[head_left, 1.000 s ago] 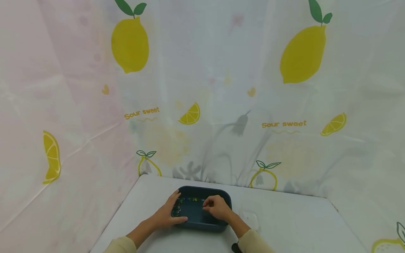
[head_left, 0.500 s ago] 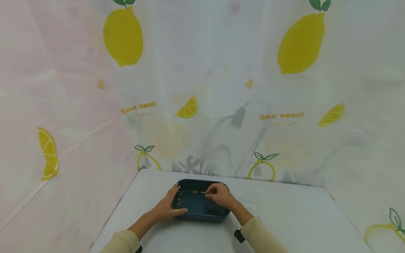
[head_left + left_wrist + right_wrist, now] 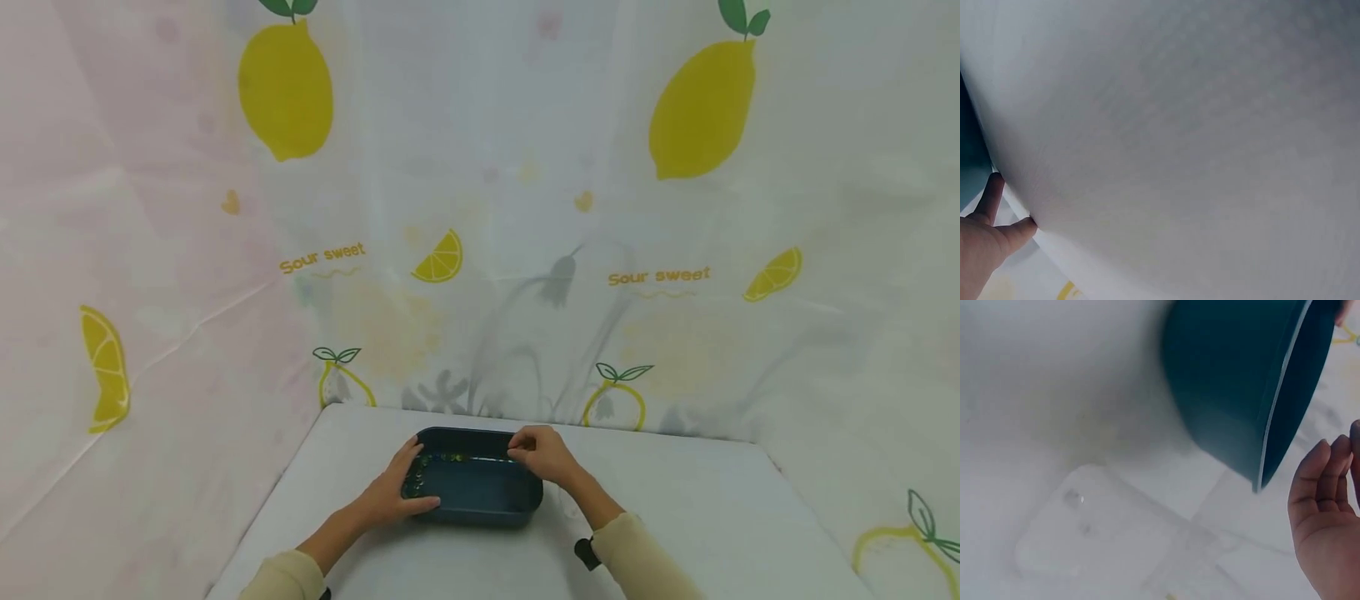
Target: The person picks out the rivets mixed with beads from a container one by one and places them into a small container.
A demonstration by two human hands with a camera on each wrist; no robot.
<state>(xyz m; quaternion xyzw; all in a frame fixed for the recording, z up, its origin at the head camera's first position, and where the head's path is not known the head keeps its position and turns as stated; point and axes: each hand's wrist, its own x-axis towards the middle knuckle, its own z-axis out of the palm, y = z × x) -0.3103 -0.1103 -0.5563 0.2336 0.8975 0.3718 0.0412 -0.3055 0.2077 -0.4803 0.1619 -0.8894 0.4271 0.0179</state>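
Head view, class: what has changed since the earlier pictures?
The right hand moved right and farther away, from over the floor of the tray to its far right corner; whether its grip released anything is unclear. The left hand stays at the tray's left end, and the small glassy pieces remain inside.

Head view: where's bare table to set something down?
Bare: the white table right of the right sleeve, and between the sleeves in front of the blue tray. Crowded: the tray's left end, with the left hand and small pieces, and its right end, with the right hand and, alongside, a clear flat item.
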